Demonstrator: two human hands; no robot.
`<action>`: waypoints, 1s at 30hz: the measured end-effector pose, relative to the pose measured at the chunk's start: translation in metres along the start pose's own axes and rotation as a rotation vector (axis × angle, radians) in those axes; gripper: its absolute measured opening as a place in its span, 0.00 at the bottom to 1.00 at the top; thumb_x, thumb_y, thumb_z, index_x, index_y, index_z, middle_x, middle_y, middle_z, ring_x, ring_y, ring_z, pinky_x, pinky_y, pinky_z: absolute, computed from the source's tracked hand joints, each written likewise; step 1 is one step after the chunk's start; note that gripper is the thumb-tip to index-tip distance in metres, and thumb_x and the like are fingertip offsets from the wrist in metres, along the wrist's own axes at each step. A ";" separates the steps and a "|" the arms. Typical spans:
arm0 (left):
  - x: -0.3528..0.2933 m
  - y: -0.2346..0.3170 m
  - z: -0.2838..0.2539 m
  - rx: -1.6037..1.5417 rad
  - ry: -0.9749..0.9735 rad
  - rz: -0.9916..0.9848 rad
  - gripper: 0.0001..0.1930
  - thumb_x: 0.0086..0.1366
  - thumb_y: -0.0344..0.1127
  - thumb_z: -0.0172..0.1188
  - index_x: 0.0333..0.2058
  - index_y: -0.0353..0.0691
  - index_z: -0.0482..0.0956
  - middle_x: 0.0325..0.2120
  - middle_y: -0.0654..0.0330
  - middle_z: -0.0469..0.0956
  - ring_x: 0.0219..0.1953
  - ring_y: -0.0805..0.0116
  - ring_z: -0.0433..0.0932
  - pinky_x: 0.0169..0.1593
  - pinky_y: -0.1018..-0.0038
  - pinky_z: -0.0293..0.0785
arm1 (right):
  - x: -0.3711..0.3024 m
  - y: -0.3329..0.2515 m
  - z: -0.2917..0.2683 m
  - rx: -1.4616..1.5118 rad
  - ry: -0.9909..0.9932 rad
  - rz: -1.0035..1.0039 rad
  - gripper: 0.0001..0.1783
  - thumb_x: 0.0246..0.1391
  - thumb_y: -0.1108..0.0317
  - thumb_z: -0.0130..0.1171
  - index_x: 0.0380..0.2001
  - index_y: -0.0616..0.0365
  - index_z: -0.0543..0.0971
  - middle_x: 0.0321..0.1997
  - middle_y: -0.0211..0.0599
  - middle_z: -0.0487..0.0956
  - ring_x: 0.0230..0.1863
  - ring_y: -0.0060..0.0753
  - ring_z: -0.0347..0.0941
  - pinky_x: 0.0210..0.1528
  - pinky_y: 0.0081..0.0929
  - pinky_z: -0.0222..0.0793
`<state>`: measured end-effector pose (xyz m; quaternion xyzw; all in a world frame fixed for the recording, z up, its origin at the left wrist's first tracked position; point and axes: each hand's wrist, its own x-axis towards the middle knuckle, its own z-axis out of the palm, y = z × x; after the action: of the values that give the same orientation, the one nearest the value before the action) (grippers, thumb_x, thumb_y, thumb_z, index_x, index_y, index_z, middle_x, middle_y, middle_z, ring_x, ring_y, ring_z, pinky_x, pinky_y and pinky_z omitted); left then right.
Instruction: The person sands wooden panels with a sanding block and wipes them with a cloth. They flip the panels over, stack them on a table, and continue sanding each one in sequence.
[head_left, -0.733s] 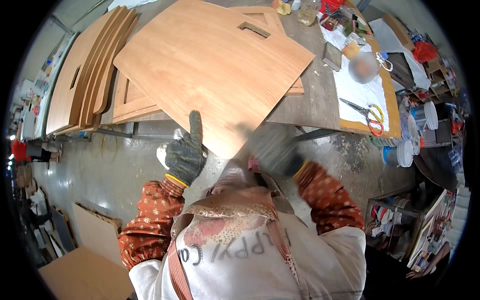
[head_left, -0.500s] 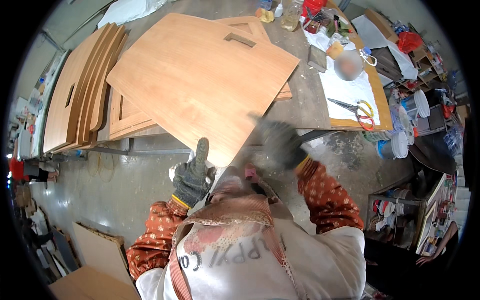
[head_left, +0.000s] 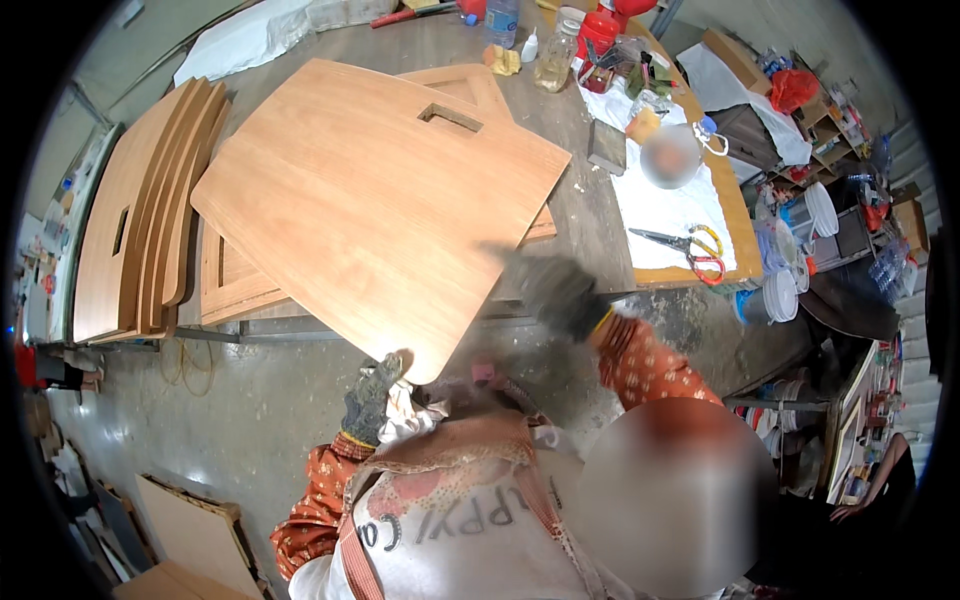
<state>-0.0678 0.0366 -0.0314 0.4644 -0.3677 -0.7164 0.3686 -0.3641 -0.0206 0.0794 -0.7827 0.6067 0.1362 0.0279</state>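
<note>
A large wooden panel (head_left: 370, 200) with rounded corners and a rectangular slot lies on top of a framed wooden panel (head_left: 235, 285) on the workbench. Its near corner juts over the bench edge toward me. At that corner my left hand (head_left: 368, 402), in a dark grey knit glove, is closed on a crumpled white cloth (head_left: 408, 412). My right hand (head_left: 555, 292), gloved alike, hovers by the panel's right edge. Motion smears its fingers, and one seems to stretch toward the panel; whether it holds anything is unclear.
Several slotted panels (head_left: 110, 230) stand leaning at the left. On the right, scissors (head_left: 690, 245) rest on a white sheet (head_left: 650, 205) beside a dark block (head_left: 607, 146). A glass jar (head_left: 556, 62) and a bottle (head_left: 501, 22) stand farther back. Buckets (head_left: 778, 296) sit beyond the bench's right end.
My left hand's raised index finger has come down by the panel corner, and more of the white cloth shows. My right hand is still blurred with motion. The whole view has shifted slightly.
</note>
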 end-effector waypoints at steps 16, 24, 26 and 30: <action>0.001 -0.087 -0.089 0.384 0.090 0.318 0.16 0.60 0.31 0.51 0.43 0.24 0.72 0.39 0.43 0.77 0.41 0.54 0.78 0.45 0.66 0.76 | 0.002 -0.035 0.072 0.088 0.495 -0.533 0.31 0.59 0.66 0.42 0.64 0.63 0.54 0.12 0.31 0.64 0.11 0.28 0.62 0.14 0.32 0.61; -0.033 0.037 -0.043 -0.370 0.277 -0.099 0.19 0.53 0.27 0.58 0.44 0.23 0.72 0.39 0.47 0.77 0.38 0.57 0.80 0.45 0.66 0.78 | 0.041 0.133 0.088 -0.064 0.402 0.288 0.13 0.53 0.66 0.49 0.40 0.59 0.75 0.20 0.32 0.73 0.20 0.29 0.71 0.19 0.31 0.64; -0.029 0.069 -0.010 -0.295 0.229 -0.080 0.20 0.53 0.26 0.59 0.45 0.23 0.70 0.39 0.48 0.77 0.37 0.58 0.80 0.45 0.66 0.78 | 0.037 0.130 0.089 0.057 0.652 0.086 0.14 0.52 0.67 0.50 0.42 0.60 0.74 0.20 0.36 0.74 0.21 0.35 0.71 0.21 0.34 0.64; -0.033 0.049 -0.034 -0.152 0.344 -0.052 0.22 0.54 0.29 0.62 0.48 0.27 0.70 0.39 0.51 0.77 0.39 0.60 0.79 0.43 0.69 0.77 | 0.041 0.097 0.062 -0.084 0.687 0.074 0.15 0.51 0.68 0.51 0.43 0.60 0.74 0.22 0.41 0.74 0.22 0.41 0.72 0.22 0.38 0.64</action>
<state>-0.0170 0.0368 0.0142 0.5603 -0.2320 -0.6612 0.4416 -0.4587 -0.0723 0.0218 -0.7606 0.6026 -0.1097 -0.2151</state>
